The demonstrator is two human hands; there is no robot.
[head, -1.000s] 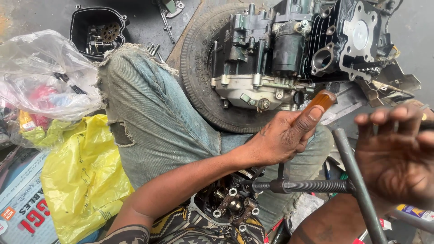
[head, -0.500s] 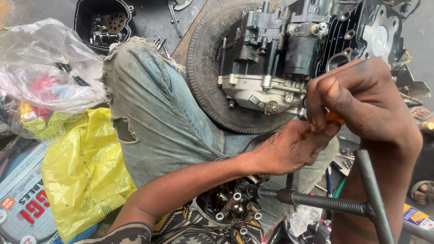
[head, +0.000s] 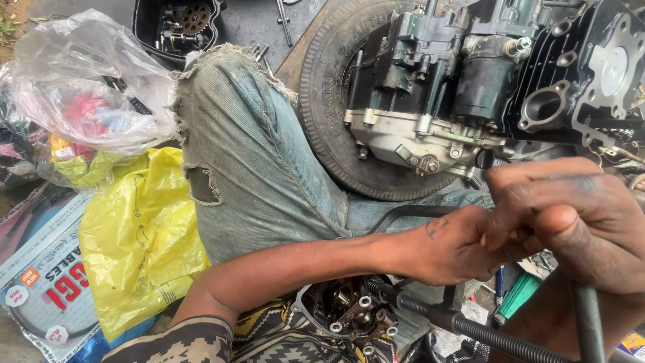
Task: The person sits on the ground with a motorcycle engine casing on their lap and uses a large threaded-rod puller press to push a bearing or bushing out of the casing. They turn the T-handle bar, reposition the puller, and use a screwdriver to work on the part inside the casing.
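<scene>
Greasy metal fills the upper right, where the engine (head: 484, 87) rests on a tire (head: 329, 121). Lower right, our left hand (head: 457, 245) and right hand (head: 571, 222) meet, both curled shut; what they grip is hidden. Next we'd need steady, careful fingers.

Both hands closed together, low right of view.
Left hand (head: 457, 245) fisted, forearm extended across the lap; right hand (head: 571, 215) curled directly over it, fingers touching.

grey concrete ground (head: 255, 23), daylight; yellow plastic bag (head: 138, 235), clear bag (head: 87, 87) at left.
</scene>
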